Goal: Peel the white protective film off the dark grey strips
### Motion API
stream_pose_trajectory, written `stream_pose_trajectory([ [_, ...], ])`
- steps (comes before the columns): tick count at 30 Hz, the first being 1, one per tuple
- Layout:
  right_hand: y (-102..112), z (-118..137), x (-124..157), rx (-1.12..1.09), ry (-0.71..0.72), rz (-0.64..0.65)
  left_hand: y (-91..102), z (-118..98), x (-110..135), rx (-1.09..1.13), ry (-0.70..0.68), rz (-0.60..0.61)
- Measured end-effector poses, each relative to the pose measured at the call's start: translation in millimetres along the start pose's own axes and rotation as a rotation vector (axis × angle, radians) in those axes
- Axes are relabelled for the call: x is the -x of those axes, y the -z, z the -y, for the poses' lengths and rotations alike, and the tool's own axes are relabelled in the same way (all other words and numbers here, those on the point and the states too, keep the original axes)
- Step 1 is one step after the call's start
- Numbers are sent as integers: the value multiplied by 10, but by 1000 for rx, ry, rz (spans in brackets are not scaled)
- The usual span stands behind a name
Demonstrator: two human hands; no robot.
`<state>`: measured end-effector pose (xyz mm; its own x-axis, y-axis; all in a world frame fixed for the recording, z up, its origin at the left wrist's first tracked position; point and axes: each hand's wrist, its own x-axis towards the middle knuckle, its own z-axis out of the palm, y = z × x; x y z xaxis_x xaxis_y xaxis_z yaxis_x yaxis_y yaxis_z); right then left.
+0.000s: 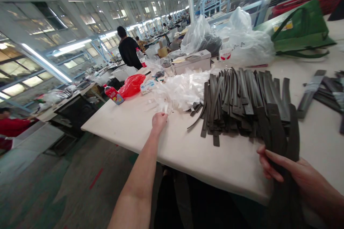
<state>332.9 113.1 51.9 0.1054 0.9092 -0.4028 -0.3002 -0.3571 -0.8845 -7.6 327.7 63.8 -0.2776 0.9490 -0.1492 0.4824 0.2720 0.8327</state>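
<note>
White worktable [139, 128]: long, pale, carrying all items below.

Pile of dark strips [236, 100]: the landmark, mid-table; large, loosely fanned, seemingly unsorted.

Green bag [301, 28]: beyond the pile, far edge.

Clear plastic bags [242, 39]: behind the pile, beside a flat grey box [192, 62].

Heap of white plastic wrappers [182, 91]: touching the pile's left side; by the look of it, peeled-off sleeves, so part of the stock appears unwrapped.

Second, smaller group of strips [322, 89]: right of the pile, some sleeved in clear film.

Red bag [131, 85] and red bottle [114, 94]: well left of the pile.

Right hand [292, 173]: nearside of the pile, fingers clamped on a bundle of strips [279, 132].

Left hand [159, 121]: left of the pile, fingers curled together at the wrapper heap's edge; contents cannot be told.
</note>
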Motion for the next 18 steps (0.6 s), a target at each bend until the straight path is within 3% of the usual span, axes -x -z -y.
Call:
stream_pose_trajectory([
  [5,32,-37,-14,-9,63,71,158,290,635,397,132,125],
  [9,-68,-137,96,122,35,154,176,538,1269,704,249,112],
  [13,-381,-297,291,416,6,390,130,607,1747,1131,398,75],
  [15,-577,-349,352,445,28,445,115,587,1922,1153,386,104],
  [18,-883,-353,358,413,68,407,116,544,2140,1058,323,219],
])
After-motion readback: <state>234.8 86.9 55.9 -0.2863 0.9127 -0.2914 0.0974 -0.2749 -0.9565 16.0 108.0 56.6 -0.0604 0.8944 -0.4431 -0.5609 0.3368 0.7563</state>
